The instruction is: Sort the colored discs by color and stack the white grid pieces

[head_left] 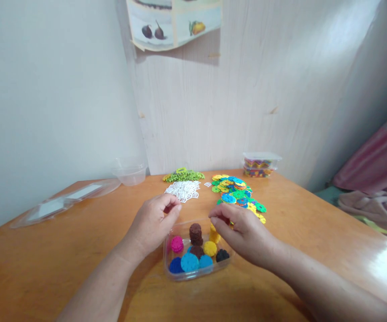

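Observation:
A clear plastic tub (180, 273) stands on the wooden table (45, 259) right in front of me. It holds short stacks of round toothed discs: brown (195, 232), pink (177, 244), blue (189, 262), yellow (210, 247) and black (222, 255). My left hand (153, 223) hovers over the tub's left rim, thumb pressed to the curled fingers, with nothing showing between them. My right hand (247, 232) reaches in from the right, its fingertips pinched together just above a yellow stack (214, 235) at the tub's far side. Whether they hold a disc is hidden.
Behind the tub lie a pile of white pieces (183, 190), a green pile (182, 175) and a spread of mixed-colour discs (236, 193). A lidded box of coloured pieces (261, 164) stands by the wall. An empty clear tub (129, 172) and a clear lid (62, 203) sit at the left.

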`<state>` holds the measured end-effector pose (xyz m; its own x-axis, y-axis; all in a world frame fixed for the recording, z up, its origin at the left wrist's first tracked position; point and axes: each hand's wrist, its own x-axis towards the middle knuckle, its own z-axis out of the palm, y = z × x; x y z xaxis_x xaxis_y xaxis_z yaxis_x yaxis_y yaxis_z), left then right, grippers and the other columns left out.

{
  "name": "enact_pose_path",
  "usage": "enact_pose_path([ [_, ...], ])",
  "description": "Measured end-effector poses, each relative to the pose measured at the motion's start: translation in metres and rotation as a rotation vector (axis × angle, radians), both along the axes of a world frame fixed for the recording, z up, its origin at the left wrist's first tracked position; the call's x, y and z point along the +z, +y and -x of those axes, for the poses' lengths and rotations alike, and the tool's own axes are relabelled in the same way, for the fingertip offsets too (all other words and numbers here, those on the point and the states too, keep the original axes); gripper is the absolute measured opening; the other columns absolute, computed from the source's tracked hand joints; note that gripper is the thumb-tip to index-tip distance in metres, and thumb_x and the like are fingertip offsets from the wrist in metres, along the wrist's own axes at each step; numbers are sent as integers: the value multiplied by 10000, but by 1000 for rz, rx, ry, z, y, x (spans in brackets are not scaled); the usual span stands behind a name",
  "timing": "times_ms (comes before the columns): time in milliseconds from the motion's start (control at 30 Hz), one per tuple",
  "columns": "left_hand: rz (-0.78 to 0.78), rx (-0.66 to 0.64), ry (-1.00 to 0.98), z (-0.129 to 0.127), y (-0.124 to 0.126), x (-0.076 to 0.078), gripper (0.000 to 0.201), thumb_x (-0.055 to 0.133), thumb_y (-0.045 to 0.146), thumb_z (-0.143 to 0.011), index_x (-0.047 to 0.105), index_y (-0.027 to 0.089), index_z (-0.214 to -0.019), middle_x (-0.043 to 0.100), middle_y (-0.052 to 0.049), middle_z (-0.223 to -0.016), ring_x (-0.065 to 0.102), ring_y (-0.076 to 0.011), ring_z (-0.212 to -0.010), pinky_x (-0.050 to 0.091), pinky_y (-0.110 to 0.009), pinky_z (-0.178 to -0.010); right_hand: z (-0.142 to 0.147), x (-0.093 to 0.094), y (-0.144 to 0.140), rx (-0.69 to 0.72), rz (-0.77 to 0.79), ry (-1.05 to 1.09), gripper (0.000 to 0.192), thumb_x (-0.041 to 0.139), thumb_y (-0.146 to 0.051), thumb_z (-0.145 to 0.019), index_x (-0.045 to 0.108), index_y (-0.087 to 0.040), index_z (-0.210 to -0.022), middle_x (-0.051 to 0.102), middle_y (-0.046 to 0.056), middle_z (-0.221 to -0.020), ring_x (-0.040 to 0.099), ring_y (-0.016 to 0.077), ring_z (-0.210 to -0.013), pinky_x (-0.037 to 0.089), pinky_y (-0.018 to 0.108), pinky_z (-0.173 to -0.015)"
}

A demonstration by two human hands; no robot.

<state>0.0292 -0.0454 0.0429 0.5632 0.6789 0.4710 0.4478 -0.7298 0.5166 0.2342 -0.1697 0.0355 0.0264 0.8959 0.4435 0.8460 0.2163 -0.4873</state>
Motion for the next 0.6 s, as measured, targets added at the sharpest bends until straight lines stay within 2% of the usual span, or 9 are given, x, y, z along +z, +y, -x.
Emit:
enact_pose_path([
  [167, 50, 25, 64, 3, 5, -4, 242, 449, 394, -896, 600, 216, -833, 651, 24, -733, 596, -137, -686, 409, -243, -626, -17, -11, 8, -111, 23, 13, 225, 439, -331, -930, 624, -209, -966, 610, -12, -681, 517, 127, -587, 308, 234, -542],
  [333, 174, -24, 157, 7, 15, -15, 249, 460, 396, -877, 624, 215, -833, 666, 22, -726, 594, -142, -659, 399, -240, -598, -26, -18, 12, -198, 94, -22, 257, 444, -344, -914, 618, -210, -1048, 598, -12, -664, 506, 135, -570, 272, 238, -530],
  [467, 297, -97, 199, 10, 19, -18, 246, 502, 401, -838, 651, 205, -830, 682, 11, -740, 599, -151, -665, 406, -237, -585, -27, -26, 15, -158, 146, -25, 269, 461, -332, -901, 612, -214, -1090, 619, -2, -698, 542, 144, -612, 280, 237, -546],
  [600, 396, -147, 185, 12, 16, -15, 253, 515, 383, -805, 671, 185, -834, 689, -10, -778, 614, -168, -722, 436, -240, -607, -27, -33, 16, -137, 144, -10, 275, 469, -310, -891, 608, -219, -1110, 644, 10, -753, 568, 152, -652, 317, 240, -573],
])
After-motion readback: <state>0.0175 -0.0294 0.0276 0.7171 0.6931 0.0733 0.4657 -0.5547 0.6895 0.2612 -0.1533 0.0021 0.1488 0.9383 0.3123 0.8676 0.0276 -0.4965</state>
